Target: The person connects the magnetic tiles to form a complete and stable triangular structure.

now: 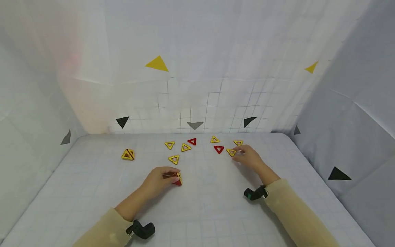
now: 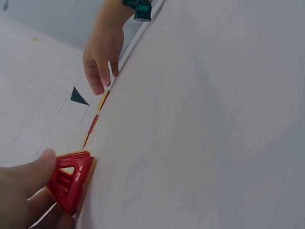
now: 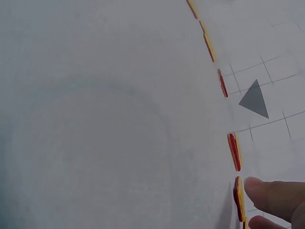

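Note:
My left hand [image 1: 160, 181] grips a small block of red and yellow triangular tiles [image 2: 71, 181], thumb on one side and fingers on the other. The block is low over the tabletop, its red faces towards the left wrist camera. At the right, my right hand [image 1: 248, 158] reaches down to a yellow triangular tile [image 1: 228, 151] lying on the table. Thumb and fingertips are spread at the tile's right edge, right beside it in the right wrist view. Another yellow tile [image 1: 238, 141] lies just behind these fingers.
A yellow and red pyramid [image 1: 128, 154] stands at the left. Between it and my right hand lie several yellow tiles [image 1: 174, 159] and two red tiles [image 1: 218, 149] [image 1: 192, 141]. White sheeting [image 1: 197, 89] with coloured triangles walls the white table [image 1: 213, 206] at back and sides.

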Motion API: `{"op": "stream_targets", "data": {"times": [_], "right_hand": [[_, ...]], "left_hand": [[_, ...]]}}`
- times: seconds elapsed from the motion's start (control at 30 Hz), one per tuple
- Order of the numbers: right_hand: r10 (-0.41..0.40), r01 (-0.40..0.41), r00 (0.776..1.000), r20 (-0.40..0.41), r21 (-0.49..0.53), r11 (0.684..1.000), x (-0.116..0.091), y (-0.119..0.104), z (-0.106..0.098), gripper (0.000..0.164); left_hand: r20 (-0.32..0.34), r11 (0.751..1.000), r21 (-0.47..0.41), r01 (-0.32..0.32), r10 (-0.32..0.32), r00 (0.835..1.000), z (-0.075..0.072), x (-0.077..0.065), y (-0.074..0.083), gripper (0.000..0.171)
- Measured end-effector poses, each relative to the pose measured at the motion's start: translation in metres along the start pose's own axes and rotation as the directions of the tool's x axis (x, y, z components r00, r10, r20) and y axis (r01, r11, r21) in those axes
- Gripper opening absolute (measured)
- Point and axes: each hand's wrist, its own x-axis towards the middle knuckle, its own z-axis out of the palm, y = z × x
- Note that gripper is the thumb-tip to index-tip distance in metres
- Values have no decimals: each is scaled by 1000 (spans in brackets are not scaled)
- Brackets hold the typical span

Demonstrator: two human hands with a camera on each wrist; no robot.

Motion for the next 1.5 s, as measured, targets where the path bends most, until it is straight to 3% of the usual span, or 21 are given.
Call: {"op": "stream_targets", "data": {"times": [0.37, 0.7, 1.1, 1.5], "right_hand": [[-23, 23, 1000, 6, -36, 999, 13, 3, 3, 46], [-60, 61, 998, 7, -77, 995, 15, -2, 4, 46], [32, -31, 997, 68, -11, 999, 17, 2, 1, 41], [54, -53, 994, 91, -14, 998, 4, 0, -2, 43]], "left_hand": [[-113, 998, 25, 53, -49, 992, -21, 10, -11, 32], [-201, 997, 53, 64, -52, 978, -34, 26, -16, 33], [-218, 996, 47, 79, -67, 974, -36, 47, -18, 36], [-191, 997, 36, 68, -60, 980, -32, 54, -15, 37]]}}
